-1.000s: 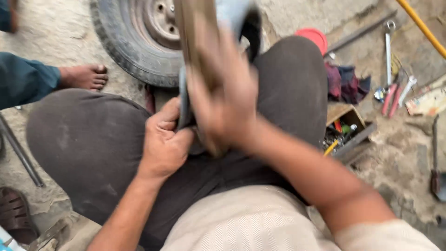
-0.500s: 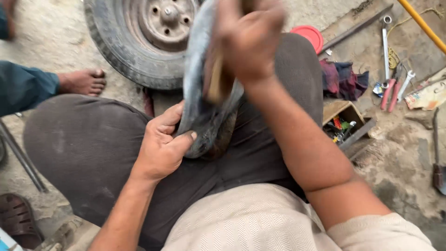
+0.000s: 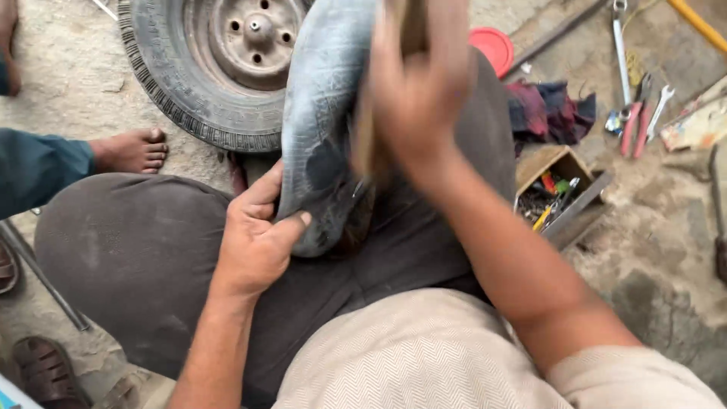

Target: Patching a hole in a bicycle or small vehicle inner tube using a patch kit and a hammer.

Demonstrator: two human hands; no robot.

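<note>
Meanwhile, the right hand had risen from low over the lap to high up the grey inner tube, clamped on a wooden block, so the rubbing stroke had reached its upper end. The left hand stayed closed on the tube's lower fold against the thigh, below the wheel at the ground's far edge.
</note>
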